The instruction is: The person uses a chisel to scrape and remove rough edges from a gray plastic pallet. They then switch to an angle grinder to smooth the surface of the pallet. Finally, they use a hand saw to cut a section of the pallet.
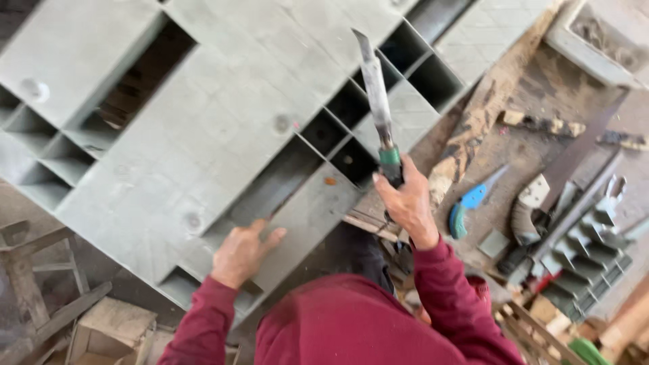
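left hand (242, 251): flat, fingers spread, palm down | right hand (407, 199): raised, fingers clenched in fist | both sleeves red

One head-worn view—steeply down, close over the grey panel (223, 115).

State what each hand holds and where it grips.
The right hand grips a long flat blade tool by its dark, green-banded handle at the lower end. The left hand holds nothing; it rests flat on the grey compartmented panel.

Cluttered workbench (541, 94), wooden stool (34, 270)
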